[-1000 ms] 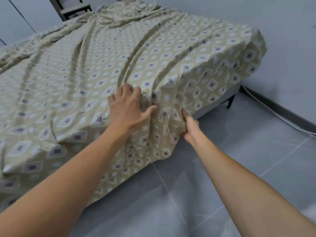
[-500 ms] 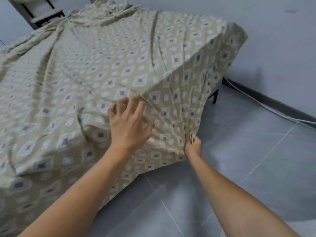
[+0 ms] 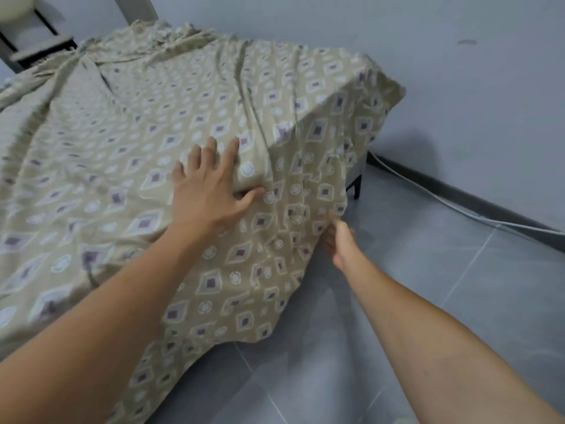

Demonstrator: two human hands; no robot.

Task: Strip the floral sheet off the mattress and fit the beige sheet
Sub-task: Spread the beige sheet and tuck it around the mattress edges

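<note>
The beige sheet (image 3: 128,166) drapes over the mattress, its edge hanging toward the grey tiled floor (image 3: 443,301). The left hand (image 3: 211,191) presses flat near the corner; the right hand (image 3: 337,240) pinches the hanging edge.

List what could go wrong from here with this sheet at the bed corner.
1. The left hand presses the patterned sheet flat on top while the right hand grips its hanging edge; the pinned cloth may resist a pull and bunch, not slide.
2. The sheet drapes to the grey floor and could drag or get stepped on.
3. A white cable by the wall could snag loose cloth.
</note>
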